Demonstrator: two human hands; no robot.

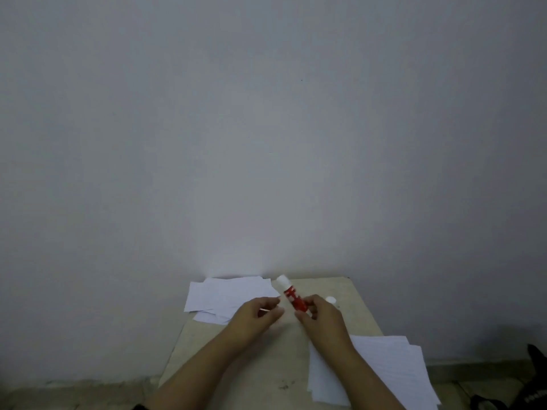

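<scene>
The right hand (321, 316) grips a red glue stick (293, 297) over the table (266, 365), while the left hand (257, 313), fingers curled and blurred, may pinch something thin.

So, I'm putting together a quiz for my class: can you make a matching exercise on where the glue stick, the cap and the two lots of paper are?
Things:
1. glue stick
2. cap
3. far papers
4. near papers

Places:
a. near right part of the table
b. in the right hand
c. far left part of the table
d. on the table, just right of the right hand

Pairs: 1-b, 2-d, 3-c, 4-a
</scene>
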